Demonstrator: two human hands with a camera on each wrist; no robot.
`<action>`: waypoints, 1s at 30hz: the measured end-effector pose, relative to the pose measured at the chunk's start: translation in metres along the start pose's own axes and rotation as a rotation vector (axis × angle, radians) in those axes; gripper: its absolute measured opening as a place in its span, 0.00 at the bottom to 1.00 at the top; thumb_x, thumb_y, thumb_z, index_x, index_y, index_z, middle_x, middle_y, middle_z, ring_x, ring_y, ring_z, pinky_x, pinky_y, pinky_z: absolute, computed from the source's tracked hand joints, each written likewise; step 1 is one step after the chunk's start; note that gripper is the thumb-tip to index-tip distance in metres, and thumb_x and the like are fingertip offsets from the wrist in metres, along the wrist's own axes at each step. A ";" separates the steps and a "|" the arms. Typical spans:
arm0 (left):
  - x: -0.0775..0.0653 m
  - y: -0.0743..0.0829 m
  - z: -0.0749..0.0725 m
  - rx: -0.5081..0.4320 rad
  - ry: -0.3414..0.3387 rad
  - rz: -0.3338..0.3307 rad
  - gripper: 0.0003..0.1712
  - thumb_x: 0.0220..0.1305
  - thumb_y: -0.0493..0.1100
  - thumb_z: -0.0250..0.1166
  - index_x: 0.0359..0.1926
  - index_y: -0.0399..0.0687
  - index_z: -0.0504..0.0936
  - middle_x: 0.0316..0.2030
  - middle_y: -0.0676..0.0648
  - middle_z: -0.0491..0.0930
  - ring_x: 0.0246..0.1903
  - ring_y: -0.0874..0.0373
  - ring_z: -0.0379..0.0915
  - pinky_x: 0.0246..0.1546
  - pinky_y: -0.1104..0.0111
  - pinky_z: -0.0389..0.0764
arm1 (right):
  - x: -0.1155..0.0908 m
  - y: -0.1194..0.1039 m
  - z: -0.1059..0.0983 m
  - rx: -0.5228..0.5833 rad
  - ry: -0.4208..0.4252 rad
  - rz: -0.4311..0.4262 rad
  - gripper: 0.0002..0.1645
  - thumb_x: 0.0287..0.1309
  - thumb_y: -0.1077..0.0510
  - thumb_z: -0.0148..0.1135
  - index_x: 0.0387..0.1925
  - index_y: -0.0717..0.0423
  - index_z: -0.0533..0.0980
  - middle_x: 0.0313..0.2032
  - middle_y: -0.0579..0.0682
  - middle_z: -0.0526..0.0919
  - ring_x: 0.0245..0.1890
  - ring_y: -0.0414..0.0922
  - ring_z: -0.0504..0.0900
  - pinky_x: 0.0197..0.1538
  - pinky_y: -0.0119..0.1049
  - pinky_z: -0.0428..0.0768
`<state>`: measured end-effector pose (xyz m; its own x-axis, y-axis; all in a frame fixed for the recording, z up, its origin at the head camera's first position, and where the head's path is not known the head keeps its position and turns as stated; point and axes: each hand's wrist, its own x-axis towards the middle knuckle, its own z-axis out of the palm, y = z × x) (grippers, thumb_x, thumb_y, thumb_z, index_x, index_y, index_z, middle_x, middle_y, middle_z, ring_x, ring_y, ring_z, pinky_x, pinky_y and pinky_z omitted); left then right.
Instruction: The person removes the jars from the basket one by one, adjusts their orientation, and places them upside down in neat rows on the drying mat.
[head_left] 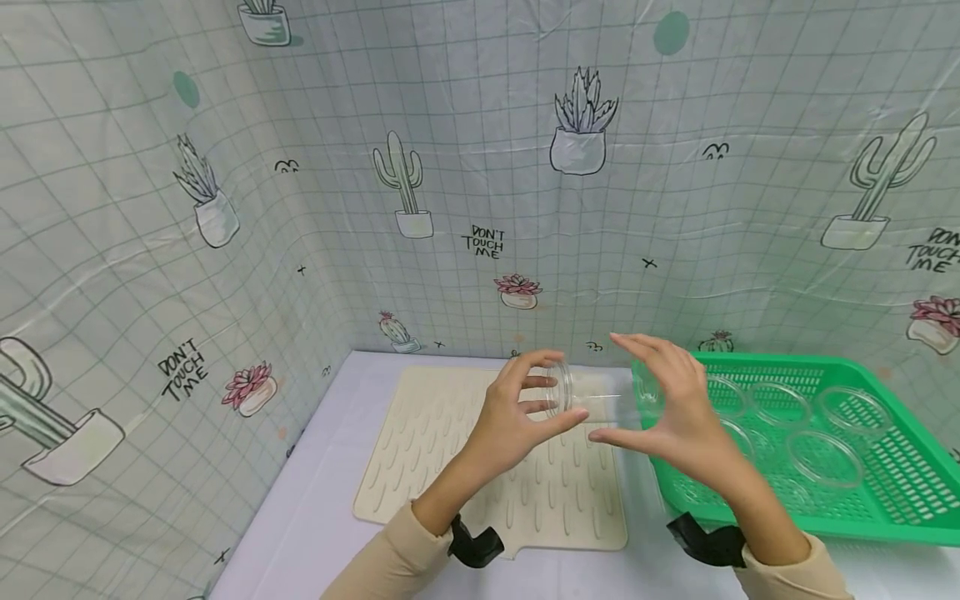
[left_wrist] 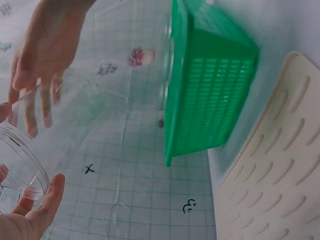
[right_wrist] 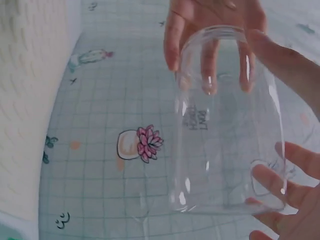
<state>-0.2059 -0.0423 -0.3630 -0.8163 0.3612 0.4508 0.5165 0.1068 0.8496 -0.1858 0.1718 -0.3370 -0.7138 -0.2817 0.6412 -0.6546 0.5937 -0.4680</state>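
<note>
The clear jar (head_left: 600,396) lay on its side in the air, over the right part of the ridged mat (head_left: 420,437), toward the counter's far edge. The hands stood at opposite ends of it: the left hand (head_left: 517,412) was curled around the rim, while the right hand (head_left: 682,417) was spread wide about the base, fingers and thumb well apart. Whether any right fingertip touched the jar could not be told.

The likeliest trouble was a drop. The left hand seemed to carry most of the weight from one end, so a slick rim or a loosened thumb could have let the base dip and the jar slip onto the mat or the counter (head_left: 318,467). A second risk lay to the right, where the green basket (head_left: 825,362) held more clear jars (head_left: 825,458); a careless swing that way could have knocked jar against jar and chipped a rim, if they were glass. Being see-through, their edges were easy to misjudge.

As for writing, the cloth (head_left: 442,283) behind the counter's far edge and beyond its left edge read "DON'T TOUCH ME" in several places among drawn cacti, once cut off at the right. The right wrist view showed the words through the jar, turned sideways. No brand or label could be made out on jar, mat or basket.
</note>
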 end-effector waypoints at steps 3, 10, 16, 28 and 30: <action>-0.001 0.008 -0.005 -0.027 0.011 0.000 0.34 0.51 0.46 0.71 0.59 0.58 0.67 0.56 0.51 0.65 0.49 0.54 0.70 0.42 0.66 0.79 | -0.002 -0.007 -0.004 0.139 0.017 0.144 0.57 0.25 0.58 0.82 0.63 0.45 0.64 0.61 0.47 0.65 0.60 0.48 0.60 0.54 0.61 0.58; -0.004 0.027 -0.013 -0.069 0.029 -0.016 0.33 0.52 0.39 0.70 0.58 0.52 0.68 0.56 0.49 0.66 0.50 0.51 0.70 0.44 0.61 0.78 | -0.006 -0.013 0.002 0.310 0.113 0.290 0.52 0.36 0.67 0.75 0.65 0.48 0.62 0.62 0.51 0.65 0.62 0.49 0.60 0.61 0.45 0.59; -0.005 0.034 -0.018 -0.081 0.032 -0.024 0.34 0.51 0.36 0.70 0.59 0.43 0.67 0.57 0.44 0.66 0.51 0.47 0.69 0.44 0.59 0.78 | -0.008 -0.012 0.017 0.702 0.254 0.389 0.42 0.48 0.74 0.63 0.65 0.55 0.60 0.64 0.52 0.62 0.66 0.46 0.54 0.67 0.34 0.51; -0.004 0.031 -0.021 -0.098 0.011 -0.008 0.34 0.52 0.36 0.69 0.59 0.47 0.66 0.57 0.41 0.65 0.52 0.45 0.68 0.46 0.55 0.76 | -0.015 -0.006 0.054 1.374 0.416 0.633 0.39 0.64 0.59 0.50 0.70 0.53 0.43 0.65 0.59 0.54 0.65 0.55 0.57 0.64 0.47 0.59; -0.004 0.031 -0.021 -0.097 0.005 -0.010 0.34 0.52 0.36 0.70 0.59 0.46 0.66 0.57 0.41 0.65 0.52 0.45 0.68 0.47 0.55 0.76 | -0.017 -0.006 0.059 1.448 0.411 0.635 0.40 0.65 0.56 0.48 0.71 0.51 0.40 0.66 0.59 0.52 0.66 0.55 0.55 0.65 0.48 0.57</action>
<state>-0.1922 -0.0596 -0.3330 -0.8226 0.3562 0.4433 0.4811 0.0203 0.8764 -0.1839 0.1287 -0.3809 -0.9889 0.0665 0.1326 -0.1410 -0.6998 -0.7002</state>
